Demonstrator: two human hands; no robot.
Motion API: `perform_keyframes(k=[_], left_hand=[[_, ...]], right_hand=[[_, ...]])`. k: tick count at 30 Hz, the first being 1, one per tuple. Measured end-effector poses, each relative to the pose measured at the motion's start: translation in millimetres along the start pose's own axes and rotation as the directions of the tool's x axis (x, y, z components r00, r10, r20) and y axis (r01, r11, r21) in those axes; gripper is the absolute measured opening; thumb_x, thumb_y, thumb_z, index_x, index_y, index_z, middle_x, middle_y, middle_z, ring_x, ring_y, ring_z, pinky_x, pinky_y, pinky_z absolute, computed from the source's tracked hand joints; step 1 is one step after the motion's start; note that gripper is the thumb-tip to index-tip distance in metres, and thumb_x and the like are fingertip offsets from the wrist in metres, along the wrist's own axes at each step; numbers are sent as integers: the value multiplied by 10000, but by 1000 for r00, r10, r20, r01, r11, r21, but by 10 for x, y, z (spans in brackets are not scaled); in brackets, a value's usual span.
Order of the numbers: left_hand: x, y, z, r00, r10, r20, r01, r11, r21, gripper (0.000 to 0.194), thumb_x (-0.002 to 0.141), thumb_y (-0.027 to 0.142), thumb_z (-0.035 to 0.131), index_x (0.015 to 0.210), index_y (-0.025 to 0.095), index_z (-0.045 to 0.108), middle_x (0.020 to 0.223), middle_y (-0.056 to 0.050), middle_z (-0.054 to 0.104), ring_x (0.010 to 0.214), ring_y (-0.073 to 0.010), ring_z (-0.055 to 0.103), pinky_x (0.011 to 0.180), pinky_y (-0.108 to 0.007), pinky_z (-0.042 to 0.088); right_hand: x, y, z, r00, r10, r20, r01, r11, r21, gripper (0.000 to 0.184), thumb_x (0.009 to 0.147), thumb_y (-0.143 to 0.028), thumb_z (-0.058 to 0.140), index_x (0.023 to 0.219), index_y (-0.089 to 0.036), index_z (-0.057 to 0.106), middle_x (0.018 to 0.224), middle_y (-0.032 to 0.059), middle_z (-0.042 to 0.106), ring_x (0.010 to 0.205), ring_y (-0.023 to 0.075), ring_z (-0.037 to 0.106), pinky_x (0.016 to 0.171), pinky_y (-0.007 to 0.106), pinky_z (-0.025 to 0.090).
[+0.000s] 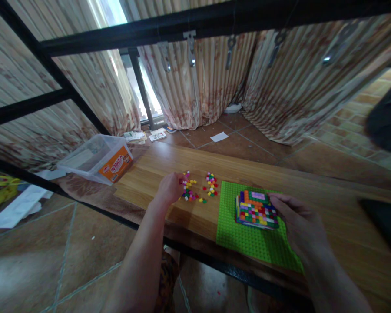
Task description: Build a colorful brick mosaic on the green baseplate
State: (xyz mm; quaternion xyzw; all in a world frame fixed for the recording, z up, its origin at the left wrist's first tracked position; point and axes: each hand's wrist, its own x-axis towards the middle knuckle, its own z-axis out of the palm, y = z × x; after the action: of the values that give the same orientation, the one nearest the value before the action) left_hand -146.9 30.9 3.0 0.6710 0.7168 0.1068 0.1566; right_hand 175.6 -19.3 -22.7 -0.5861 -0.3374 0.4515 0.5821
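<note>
1. Here, the brick block (256, 212), built of many colours, sits on the green baseplate (228, 237), which lies on the wooden table (150, 174).
2. The right hand (301, 224) is at the right edge of this block, its fingers bent and close together; I cannot tell if they grip it or only steady it.
3. The left hand (170, 189) has its fingertips drawn narrow at the loose bricks (211, 184); whether one is pinched there, I cannot tell.
4. In my judgement, the block is light, stiff and rather smooth, but its joints may separate under twisting; the low side walls seem the safest hold.
</note>
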Motion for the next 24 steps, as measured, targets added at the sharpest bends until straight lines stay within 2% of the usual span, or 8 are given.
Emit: perform_keyframes(k=[7, 12, 17, 24], left_hand=[[18, -67, -62, 989, -121, -85, 116, 992, -58, 379, 832, 44, 508, 1076, 162, 773, 1006, -88, 780, 908, -191, 699, 789, -265, 489], [17, -61, -58, 993, -108, -53, 108, 994, -12, 352, 839, 72, 527, 1073, 169, 771, 1017, -94, 781, 905, -202, 703, 782, -275, 490], [25, -40, -72, 989, -144, -27, 145, 989, 22, 343, 861, 123, 529, 1103, 188, 764, 993, -88, 785, 902, -211, 709, 777, -281, 491], [38, -48, -58, 991, -130, -33, 131, 991, 41, 326, 864, 145, 535, 1089, 195, 767, 977, -90, 787, 904, -219, 711, 773, -285, 493]], right_hand=[[8, 12, 2, 1000, -17, 6, 17, 999, -27, 316, 560, -458, 906, 764, -240, 802, 789, 16, 753, 759, 151, 654, 678, 244, 524], [-6, -25, 36, 999, -31, -12, 31, 999, -24, 309, 550, -461, 906, 743, -244, 803, 781, 14, 755, 735, 146, 647, 679, 251, 523], [-26, -56, 59, 1000, -22, 3, 22, 1000, 15, 306, 551, -462, 900, 741, -242, 804, 767, 6, 755, 706, 124, 638, 668, 231, 520], [-36, -51, 58, 999, -36, -3, 36, 999, -3, 310, 574, -458, 896, 763, -234, 796, 771, 12, 754, 695, 143, 647, 662, 267, 528]])
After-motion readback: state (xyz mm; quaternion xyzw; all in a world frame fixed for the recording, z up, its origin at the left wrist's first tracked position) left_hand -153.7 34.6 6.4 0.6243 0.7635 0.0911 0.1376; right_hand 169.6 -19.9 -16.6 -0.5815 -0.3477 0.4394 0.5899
